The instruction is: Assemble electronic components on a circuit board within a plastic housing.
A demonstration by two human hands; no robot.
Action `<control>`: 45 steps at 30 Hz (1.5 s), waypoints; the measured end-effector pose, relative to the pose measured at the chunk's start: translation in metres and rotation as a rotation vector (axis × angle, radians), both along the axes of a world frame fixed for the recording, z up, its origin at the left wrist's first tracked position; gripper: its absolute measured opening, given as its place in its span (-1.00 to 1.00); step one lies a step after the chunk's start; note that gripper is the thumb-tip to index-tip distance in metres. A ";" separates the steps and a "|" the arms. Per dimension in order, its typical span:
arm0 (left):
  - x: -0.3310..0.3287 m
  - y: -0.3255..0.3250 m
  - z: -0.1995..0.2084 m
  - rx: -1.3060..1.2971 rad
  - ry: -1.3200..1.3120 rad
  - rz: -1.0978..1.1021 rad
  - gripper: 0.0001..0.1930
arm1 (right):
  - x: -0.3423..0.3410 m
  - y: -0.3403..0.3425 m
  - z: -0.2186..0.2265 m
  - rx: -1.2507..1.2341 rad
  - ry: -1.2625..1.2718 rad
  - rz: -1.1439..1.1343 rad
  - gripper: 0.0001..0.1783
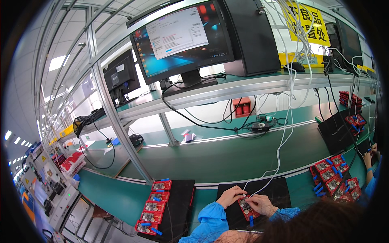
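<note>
Thin white cables (278, 156) droop across the far, metal-railed edge of our bench (206, 197) to the red-framed circuit board (244, 207) on a black mat (279, 188). Our left hand (230, 197) and right hand (263, 205) bend fingers over it, gripping what, we cannot tell; rectangular red frames (153, 206) line up leftward.

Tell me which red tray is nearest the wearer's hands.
The lone red tray on the middle black mat, between the left hand and right hand; the other red trays sit in groups off to either side.
</note>
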State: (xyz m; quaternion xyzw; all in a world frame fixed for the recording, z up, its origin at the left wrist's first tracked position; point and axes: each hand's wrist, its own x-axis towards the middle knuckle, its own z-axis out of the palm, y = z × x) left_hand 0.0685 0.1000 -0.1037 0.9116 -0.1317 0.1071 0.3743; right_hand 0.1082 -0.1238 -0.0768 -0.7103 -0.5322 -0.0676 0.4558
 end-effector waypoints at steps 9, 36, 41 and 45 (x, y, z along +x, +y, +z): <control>-0.001 -0.003 0.002 0.035 -0.029 -0.024 -0.77 | 0.002 0.000 -0.003 0.003 -0.008 0.016 -0.81; -0.002 -0.012 0.006 0.182 -0.099 0.019 -0.82 | 0.005 0.001 -0.007 0.002 -0.050 0.004 -0.83; 0.001 -0.011 -0.003 0.183 -0.118 0.060 -0.79 | 0.004 0.001 -0.003 -0.002 -0.052 -0.005 -0.84; 0.001 -0.015 -0.005 0.190 -0.130 0.084 -0.83 | 0.004 0.000 -0.005 0.003 -0.031 -0.001 -0.84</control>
